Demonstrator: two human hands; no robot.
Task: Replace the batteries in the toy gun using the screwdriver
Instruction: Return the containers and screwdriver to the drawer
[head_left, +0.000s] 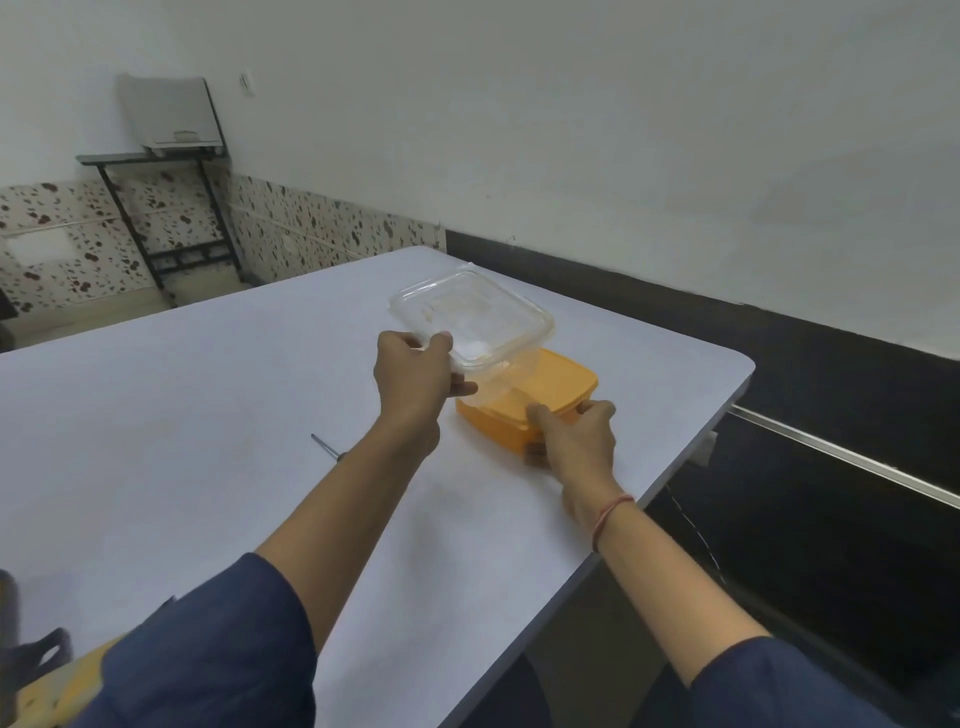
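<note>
Setup, I judge: left hand (413, 382) grips the clear tub (478, 317), right hand (576, 441) clasps the orange box (563, 378). Next I'd want the screwdriver (324, 446).

Lidded box (563, 380) near the table (156, 415)'s right edge (tub (478, 317) partly over it), screwdriver (323, 445) to its left.

I count one clear square plastic container (483, 317), one orange rectangular plastic box (550, 384), one thin metal-shafted screwdriver (326, 448) and one white table (182, 415). Two hands of mine show, left hand (413, 384) and right hand (576, 441), plus one red thread wristband (613, 512).
</note>
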